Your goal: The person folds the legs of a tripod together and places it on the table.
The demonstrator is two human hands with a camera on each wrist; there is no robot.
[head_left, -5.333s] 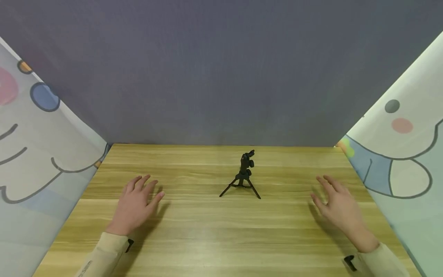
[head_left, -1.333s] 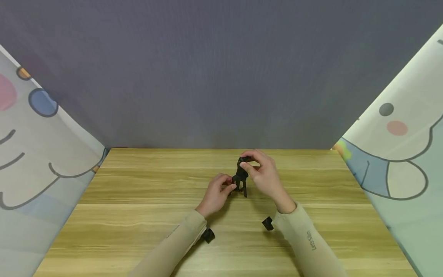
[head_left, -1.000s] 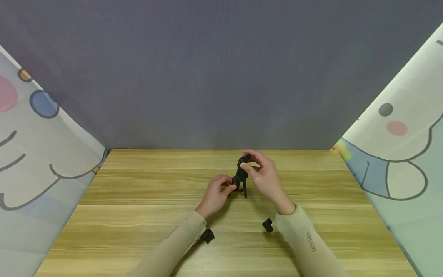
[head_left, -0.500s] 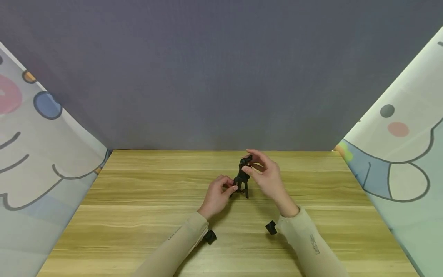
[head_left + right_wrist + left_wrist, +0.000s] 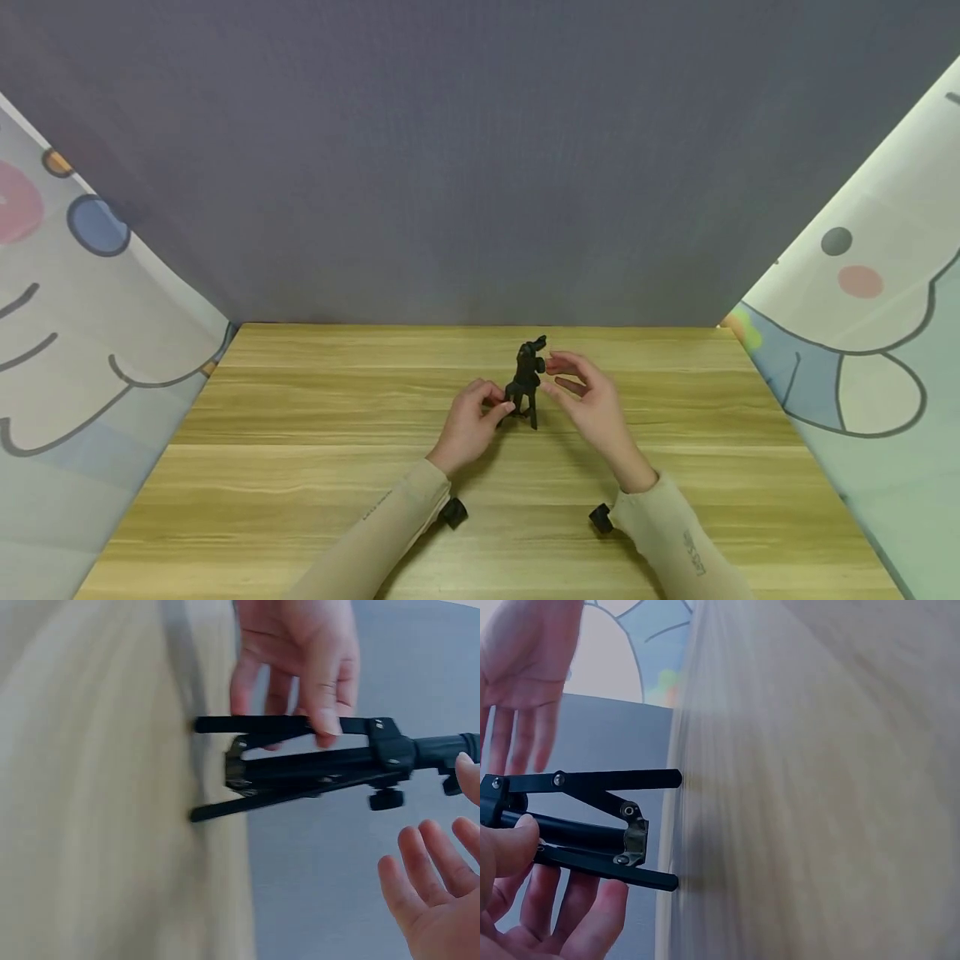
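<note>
A small black tripod [image 5: 524,373] stands on the wooden table, its legs drawn fairly close together. My left hand [image 5: 465,427] pinches one of its legs between thumb and fingers. In the left wrist view, the metal brace [image 5: 635,838] between the legs shows folded, and the leg tips [image 5: 667,778] meet the tabletop. My right hand [image 5: 597,410] is just right of the tripod's upper part, fingers loosely spread. In the right wrist view its thumb lies beside the upper knob [image 5: 451,784], with a lower knob [image 5: 386,799] showing below the column.
The wooden table [image 5: 315,492] runs back to a dark grey panel [image 5: 450,167]. Cartoon-printed cloth [image 5: 67,350] hangs at the left, with similar cloth [image 5: 855,367] at the right. Black wrist mounts [image 5: 453,512] stick out from both sleeves.
First the hands were apart from a wide-legged tripod; now its legs are closer together, with my left hand on one. My right hand has left the tripod's top, moving down and right.
</note>
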